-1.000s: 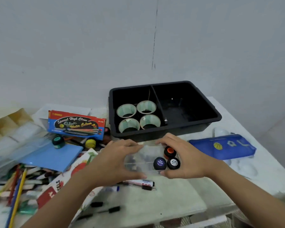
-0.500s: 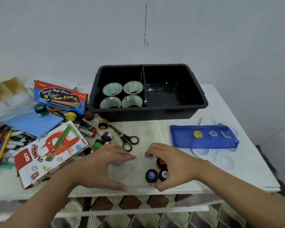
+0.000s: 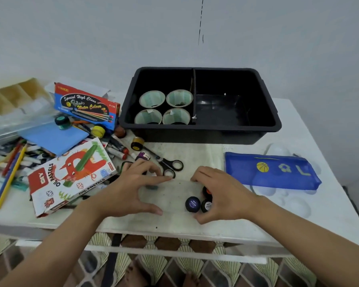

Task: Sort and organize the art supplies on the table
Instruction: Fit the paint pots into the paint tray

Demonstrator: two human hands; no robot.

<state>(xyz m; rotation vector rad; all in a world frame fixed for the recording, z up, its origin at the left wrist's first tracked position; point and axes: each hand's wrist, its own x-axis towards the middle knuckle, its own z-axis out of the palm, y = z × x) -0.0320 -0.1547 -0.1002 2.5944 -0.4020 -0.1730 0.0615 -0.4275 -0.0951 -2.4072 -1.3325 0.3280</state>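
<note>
- Gripping from both sides, the left hand (image 3: 131,191) and the right hand (image 3: 226,195) hold a transparent plastic tray (image 3: 170,195) that sits near the front edge of the white worktop (image 3: 133,224), about midway along it.
- Left hand: fingers and thumb form a wide C around the left end of the tray.
- Right hand: fingers and thumb are curved around the right end of the tray. The tray walls show only faintly, so the exact contact points cannot be told.
- Three small round paint jars stand together at the right end of the tray, partly under the right hand: a black-lidded jar with a purple label (image 3: 192,204), a black-lidded jar with a white label (image 3: 206,206) and an orange-topped jar (image 3: 206,191).
- A black rectangular plastic bin (image 3: 205,135) with a centre divider stands at the rear edge. Its left compartment holds four pale green-lined rolls (image 3: 152,99).
- A blue fabric pouch (image 3: 272,170) lies flat near the right edge.
- Black-handled scissors (image 3: 171,165) lie between the bin and the hands.
- Toward the left edge lie a white-and-red oil pastels box (image 3: 71,172), a blue-and-red water colour box (image 3: 87,105), a blue paper pad (image 3: 52,137), loose coloured pencils (image 3: 8,177) and further paint jars and tubes.
</note>
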